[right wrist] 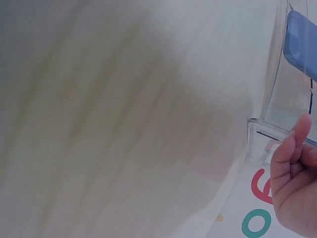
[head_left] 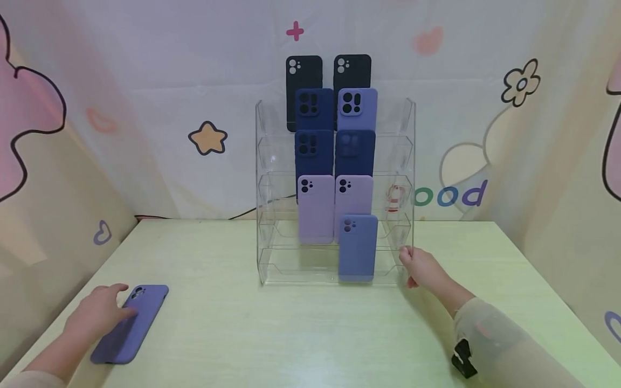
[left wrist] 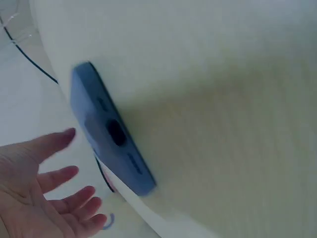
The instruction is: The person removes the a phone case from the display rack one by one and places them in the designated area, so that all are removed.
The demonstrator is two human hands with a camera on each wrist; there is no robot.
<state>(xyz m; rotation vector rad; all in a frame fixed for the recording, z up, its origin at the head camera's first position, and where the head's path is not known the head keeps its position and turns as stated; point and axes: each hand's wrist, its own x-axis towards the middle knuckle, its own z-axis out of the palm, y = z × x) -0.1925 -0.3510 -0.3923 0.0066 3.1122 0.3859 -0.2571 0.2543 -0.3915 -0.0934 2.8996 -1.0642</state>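
Note:
A blue-purple phone case lies flat on the table at the left, camera cutouts facing up. Just above it hovers my left hand, thumb and fingers spread; in the left wrist view a gap shows between the fingers and the case. My right hand pinches the lower right side edge of a clear acrylic display rack. On the rack's lowest tier stands a blue phone case. Behind it are two light purple cases, with dark blue cases, a lavender case and black cases higher up.
The pale table ends at a printed cloth backdrop behind the rack. More cloth hangs along both sides. A dark cord runs behind the table's far edge. The right sleeve carries a black piece.

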